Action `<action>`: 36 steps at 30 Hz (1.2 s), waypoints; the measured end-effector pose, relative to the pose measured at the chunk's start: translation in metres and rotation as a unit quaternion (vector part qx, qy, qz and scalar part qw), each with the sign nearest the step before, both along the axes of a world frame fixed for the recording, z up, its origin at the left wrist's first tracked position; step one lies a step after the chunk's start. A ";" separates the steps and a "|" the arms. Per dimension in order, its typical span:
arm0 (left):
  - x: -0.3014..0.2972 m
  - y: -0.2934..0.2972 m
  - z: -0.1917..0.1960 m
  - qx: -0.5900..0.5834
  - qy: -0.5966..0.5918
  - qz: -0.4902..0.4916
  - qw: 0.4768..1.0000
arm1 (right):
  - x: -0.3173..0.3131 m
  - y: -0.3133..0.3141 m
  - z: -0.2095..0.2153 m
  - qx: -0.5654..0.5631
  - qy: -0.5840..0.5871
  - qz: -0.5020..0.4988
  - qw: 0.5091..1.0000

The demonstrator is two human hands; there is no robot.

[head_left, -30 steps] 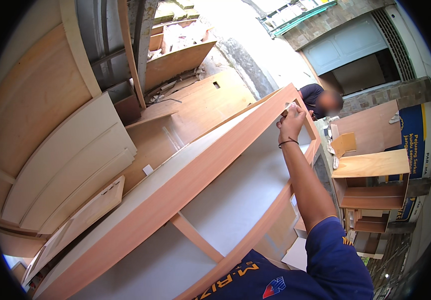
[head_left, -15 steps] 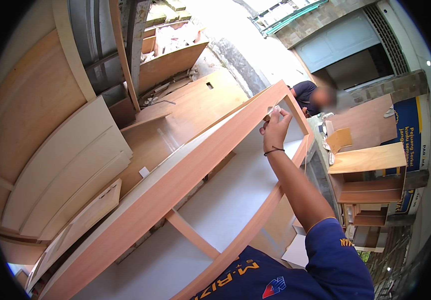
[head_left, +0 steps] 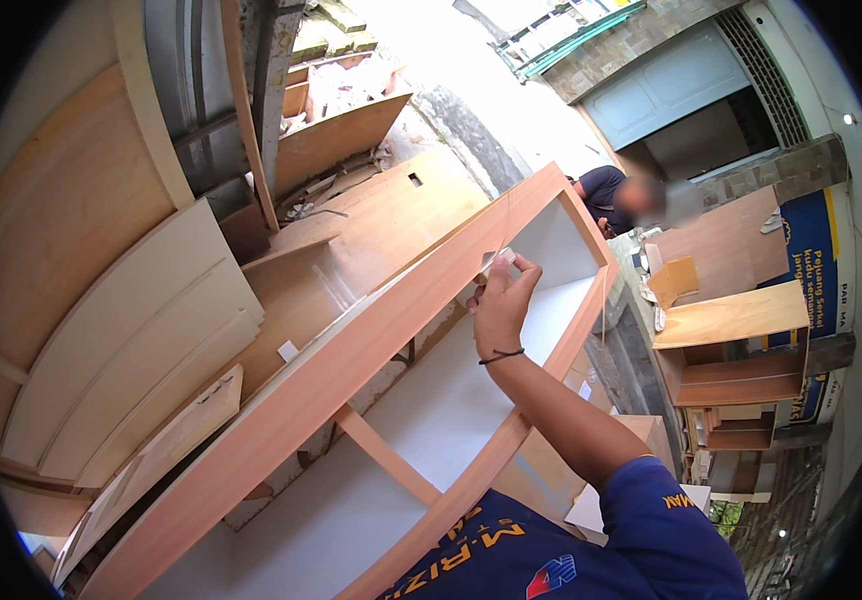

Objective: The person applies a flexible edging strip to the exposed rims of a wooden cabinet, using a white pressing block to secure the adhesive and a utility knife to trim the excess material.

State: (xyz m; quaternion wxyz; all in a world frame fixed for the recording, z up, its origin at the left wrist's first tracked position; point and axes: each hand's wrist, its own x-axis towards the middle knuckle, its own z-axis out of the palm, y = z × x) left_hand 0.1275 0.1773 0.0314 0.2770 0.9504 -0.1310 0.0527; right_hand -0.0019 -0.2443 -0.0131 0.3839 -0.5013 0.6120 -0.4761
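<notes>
My right hand [head_left: 503,315], with a dark band at the wrist, is closed in a pinch on a small whitish piece [head_left: 503,258] whose kind I cannot make out. The piece is at the inner side of the long pinkish wood-grain board [head_left: 391,310], which forms the far edge of a large open cabinet frame. The fingertips are close to that board's edge, toward its right end. Below the hand are the white inner panels [head_left: 441,390] and a wooden divider [head_left: 386,455]. My left hand is out of view.
Pale panels [head_left: 131,340] lean at the left. Behind the frame lies a wooden board [head_left: 391,225] with a slot, near an open box of scraps [head_left: 341,130]. A co-worker [head_left: 606,195] is beyond the right end. Wooden cabinets [head_left: 741,345] stand at the right.
My right hand has moved left and toward me along the pinkish board, still pinching the small whitish piece. More of the cabinet's right end is uncovered.
</notes>
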 end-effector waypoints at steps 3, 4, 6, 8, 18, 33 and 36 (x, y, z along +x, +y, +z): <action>0.003 0.003 -0.004 -0.012 -0.033 -0.043 0.998 | -0.003 0.003 0.003 0.018 0.022 0.018 0.999; 0.004 0.002 -0.003 -0.010 -0.035 -0.048 0.998 | -0.007 0.001 0.012 0.061 0.026 0.034 0.997; 0.004 0.009 -0.007 -0.006 -0.038 -0.058 0.998 | -0.021 -0.009 0.033 0.154 0.043 0.116 0.980; 0.004 0.012 -0.001 -0.015 -0.018 -0.055 0.998 | -0.040 -0.031 0.051 0.264 0.029 0.221 0.939; 0.000 0.026 -0.020 -0.061 0.029 0.008 0.998 | -0.068 -0.117 0.064 0.491 -0.003 0.491 0.720; 0.005 0.048 -0.028 0.009 -0.012 0.110 0.994 | -0.057 -0.126 0.041 0.614 -0.047 0.562 0.552; 0.004 0.050 -0.028 0.020 -0.012 0.114 0.993 | -0.057 -0.121 0.043 0.617 -0.046 0.547 0.564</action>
